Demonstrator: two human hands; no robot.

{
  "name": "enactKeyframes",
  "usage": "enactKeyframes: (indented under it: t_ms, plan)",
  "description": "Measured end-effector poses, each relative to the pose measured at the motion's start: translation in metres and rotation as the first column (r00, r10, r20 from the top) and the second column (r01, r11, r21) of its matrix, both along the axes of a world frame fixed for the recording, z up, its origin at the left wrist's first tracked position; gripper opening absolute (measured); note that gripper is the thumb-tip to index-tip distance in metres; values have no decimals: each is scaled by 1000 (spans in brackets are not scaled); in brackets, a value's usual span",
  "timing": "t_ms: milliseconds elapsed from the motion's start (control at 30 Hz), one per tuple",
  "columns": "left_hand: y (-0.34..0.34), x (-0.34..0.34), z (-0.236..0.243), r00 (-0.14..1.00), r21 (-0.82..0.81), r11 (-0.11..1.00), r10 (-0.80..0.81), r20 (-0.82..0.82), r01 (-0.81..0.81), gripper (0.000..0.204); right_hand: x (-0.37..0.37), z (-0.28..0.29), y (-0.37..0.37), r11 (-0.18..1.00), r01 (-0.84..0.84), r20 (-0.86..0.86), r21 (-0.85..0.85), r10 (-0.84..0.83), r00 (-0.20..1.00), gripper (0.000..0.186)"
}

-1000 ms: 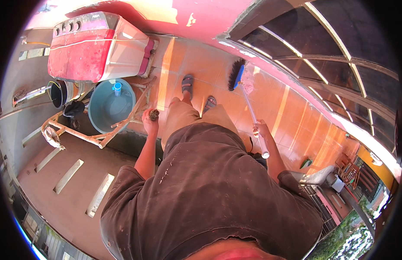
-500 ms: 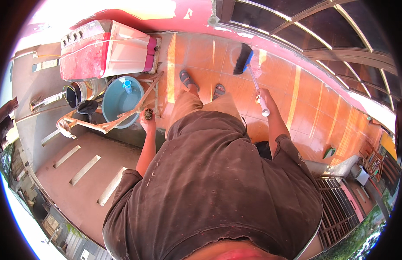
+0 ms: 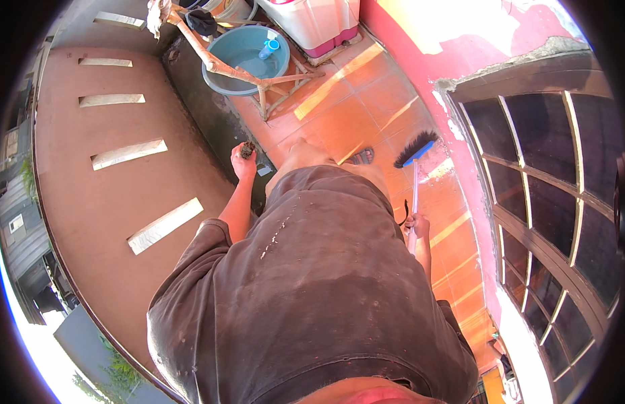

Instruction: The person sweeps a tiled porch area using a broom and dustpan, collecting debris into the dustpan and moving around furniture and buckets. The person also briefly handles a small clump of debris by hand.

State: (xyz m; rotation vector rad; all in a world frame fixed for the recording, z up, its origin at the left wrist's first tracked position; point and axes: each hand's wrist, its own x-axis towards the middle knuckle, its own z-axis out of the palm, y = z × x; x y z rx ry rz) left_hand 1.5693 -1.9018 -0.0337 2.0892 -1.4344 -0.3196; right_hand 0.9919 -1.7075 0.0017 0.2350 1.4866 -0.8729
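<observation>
My right hand (image 3: 418,225) is closed round the pale handle of a broom (image 3: 415,180). The broom's blue head with dark bristles rests on the orange tiles near the pink wall. In my left hand (image 3: 243,163), out to the left over a dark gutter strip, is a small dark brown clump (image 3: 247,150). Its top sticks out above my closed fingers, and I cannot make out what it is made of. One sandaled foot (image 3: 361,156) shows on the tiles ahead of me.
Ahead, a blue basin (image 3: 231,55) with a light-blue plastic cup (image 3: 269,48) in it rests by a wooden frame (image 3: 221,67). A pink-and-white washing machine (image 3: 316,23) stands behind. A brown slotted wall (image 3: 117,195) runs along the left; a dark-paned window (image 3: 541,148) is at right.
My view and body have turned, so the slotted wall and window loom larger and the basin sits farther up. Both hands keep their hold; the broom head stays ahead on my right.
</observation>
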Motion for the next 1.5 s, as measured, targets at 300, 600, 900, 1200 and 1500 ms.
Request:
enactKeyframes:
  t_ms: [300,600,900,1200,1500]
  plan:
    - [107,106,-7,949,-90,948,296,-112,-306,35,106,-11,-91,979,-182,271,-96,202,941,10]
    - [185,232,30,717,-109,787,484,-501,-608,26,262,-43,-180,971,-196,479,-138,238,845,16]
    - [142,307,79,599,-154,723,412,-686,-673,35,347,-61,-214,929,-366,382,-51,357,852,13]
    - [15,384,98,527,-227,649,313,-790,-726,37,399,-105,-288,951,-303,433,58,249,866,6]
    - [-94,464,119,544,-248,613,359,-758,-750,37,457,-100,-369,986,-126,595,108,38,803,13]
